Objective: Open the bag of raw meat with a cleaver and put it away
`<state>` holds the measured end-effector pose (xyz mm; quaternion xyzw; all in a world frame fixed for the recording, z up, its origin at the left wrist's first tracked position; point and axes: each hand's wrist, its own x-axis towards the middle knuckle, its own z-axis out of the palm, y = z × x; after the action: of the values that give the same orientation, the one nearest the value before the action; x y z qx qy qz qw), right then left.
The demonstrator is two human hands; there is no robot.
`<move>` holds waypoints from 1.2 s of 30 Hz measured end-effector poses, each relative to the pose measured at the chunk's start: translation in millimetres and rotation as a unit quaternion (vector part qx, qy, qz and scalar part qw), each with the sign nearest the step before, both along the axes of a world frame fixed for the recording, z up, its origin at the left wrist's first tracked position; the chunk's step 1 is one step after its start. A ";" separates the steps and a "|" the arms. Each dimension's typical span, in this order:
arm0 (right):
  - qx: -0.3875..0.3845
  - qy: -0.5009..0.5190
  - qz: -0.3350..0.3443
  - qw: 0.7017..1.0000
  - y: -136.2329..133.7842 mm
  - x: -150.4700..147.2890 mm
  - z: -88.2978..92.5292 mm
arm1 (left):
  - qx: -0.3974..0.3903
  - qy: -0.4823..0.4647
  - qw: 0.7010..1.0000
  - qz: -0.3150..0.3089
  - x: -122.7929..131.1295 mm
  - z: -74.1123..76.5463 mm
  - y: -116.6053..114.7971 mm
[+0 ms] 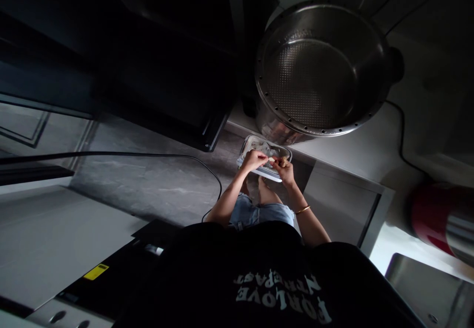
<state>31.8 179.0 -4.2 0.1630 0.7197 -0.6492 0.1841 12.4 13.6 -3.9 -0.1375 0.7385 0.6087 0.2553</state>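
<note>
Both my hands are held close together over a small clear rectangular container (247,146) that sits low in front of me. My left hand (253,160) is closed in a pinch on a small pale piece of food (273,160). My right hand (286,170), with a gold bangle on its wrist, is also closed on the same piece from the other side. The container holds pale contents that I cannot make out in the dim light.
A large perforated steel colander (320,71) stands just beyond the container. A black cable (148,154) runs across the grey surface at left. A red and steel object (440,219) is at the right edge. A dark appliance (122,273) lies at lower left.
</note>
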 end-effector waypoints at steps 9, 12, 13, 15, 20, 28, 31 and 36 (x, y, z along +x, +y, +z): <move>-0.098 -0.046 -0.043 0.993 -5.0 1.0 3.9 | 0.045 -0.008 0.999 0.011 -1.0 -1.9 1.1; -0.104 -0.049 -0.051 0.992 -7.0 -0.2 6.0 | 0.102 -0.020 0.994 0.015 0.0 -1.3 2.3; -0.099 -0.046 -0.052 0.993 -7.5 -0.7 6.7 | 0.106 -0.021 0.994 0.016 0.1 -0.3 2.8; -0.080 -0.038 -0.051 0.995 -8.5 -1.8 8.3 | 0.096 -0.022 0.995 0.024 -0.4 2.6 4.0; -0.050 -0.020 -0.050 0.997 -9.3 -4.0 12.7 | 0.061 -0.051 0.996 0.031 -3.2 9.3 4.5; -0.070 -0.025 -0.038 0.997 -7.5 -5.2 9.9 | 0.027 -0.029 0.999 0.017 -3.2 4.9 1.7; -0.104 -0.058 -0.051 0.992 -7.8 -5.6 10.6 | 0.054 -0.032 0.997 0.036 -3.5 3.7 0.9; -0.154 -0.093 -0.042 0.983 -6.9 -6.0 15.9 | 0.142 0.000 0.989 0.036 -5.6 12.5 0.8</move>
<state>25.8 172.1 11.7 0.2224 0.5838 -0.7411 0.2458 6.8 14.4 8.6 -0.1260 0.6390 0.7165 0.2498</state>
